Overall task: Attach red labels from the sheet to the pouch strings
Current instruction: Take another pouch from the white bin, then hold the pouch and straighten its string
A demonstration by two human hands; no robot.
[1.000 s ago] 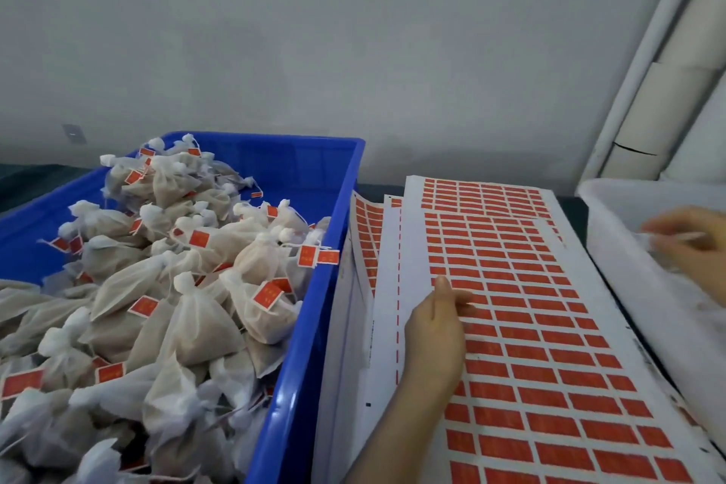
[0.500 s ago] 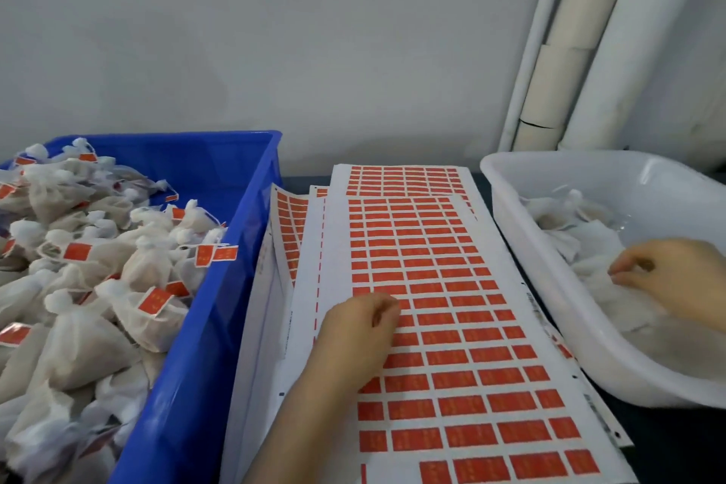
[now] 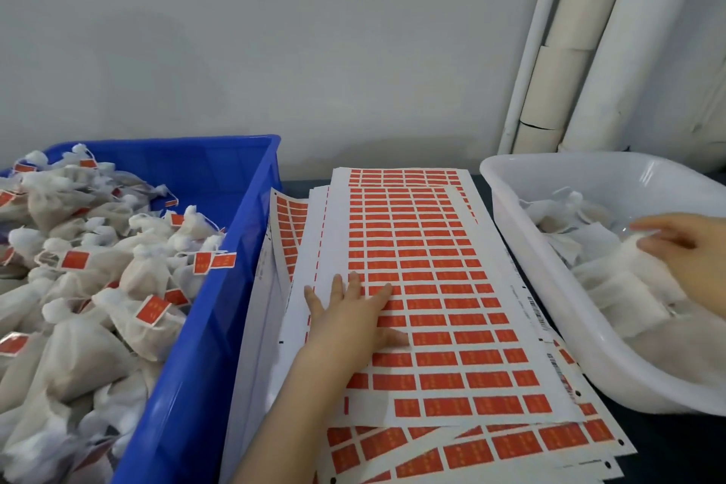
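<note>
Head view, and we start far left: a blue bin [image 3: 214,326] heaped with finished pouches [image 3: 94,358], their red tags [image 3: 152,311] showing on the strings. One tag hangs right over the bin's near rim.

Moving across to the middle, a stack of label sheets [image 3: 334,232] lies just beside the bin. Its long axis runs away from the person toward the wall, with row after row of red labels [image 3: 463,334] across it. The left hand [image 3: 349,312] lies flat on the top sheet, fingers straight and spread, holding nothing and pressing near the sheet's left edge. The left margin has gaps where labels are gone.

Now to the right: a white tub [image 3: 550,310] sits just beside the sheets, and inside it is a loose pile of untagged pouches [image 3: 613,287]. The right hand [image 3: 685,244] is in there, fingers pointing left and touching a pouch. It is blurred, so I cannot tell whether the fingers have closed on anything.

So here is the geometry that matters. The pouches lie to the right of the labels, over the tub's wall, and the right hand is plainly the nearer one to them. The left hand already sits on the labels. My read is that a pouch has to come left over that rim to meet a label.
</note>
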